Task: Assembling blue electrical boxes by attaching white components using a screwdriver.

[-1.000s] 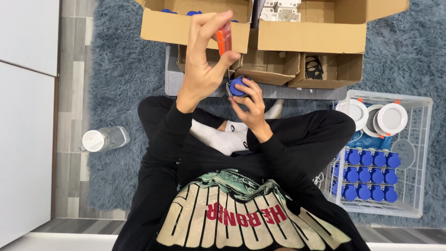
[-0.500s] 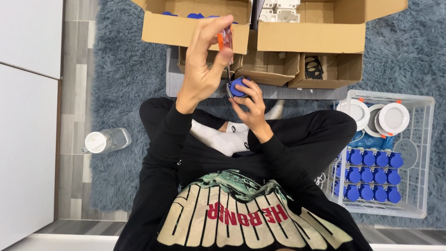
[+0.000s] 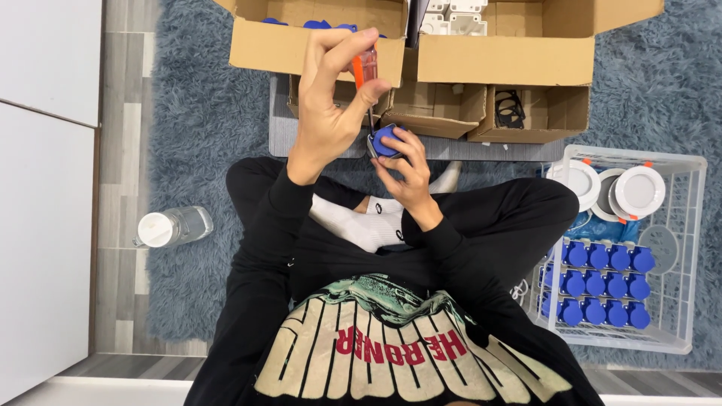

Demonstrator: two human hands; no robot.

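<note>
My left hand (image 3: 327, 105) is raised in front of me, closed on a small screwdriver with an orange handle (image 3: 363, 69). Its thin shaft points down onto a round blue part (image 3: 386, 140). My right hand (image 3: 412, 171) grips that blue part from below and the side, just above my crossed legs. The two hands sit close together, the left one above the right.
Open cardboard boxes (image 3: 496, 64) stand ahead on a grey shaggy rug (image 3: 199, 128), with blue and white parts inside. A white wire crate (image 3: 696, 225) at my right holds rows of blue parts (image 3: 605, 282) and white round discs (image 3: 639, 189). A plastic bottle (image 3: 171, 227) lies at my left.
My left hand has shifted slightly with the screwdriver, fingers turning on the handle. The right hand keeps the blue part in the same place.
</note>
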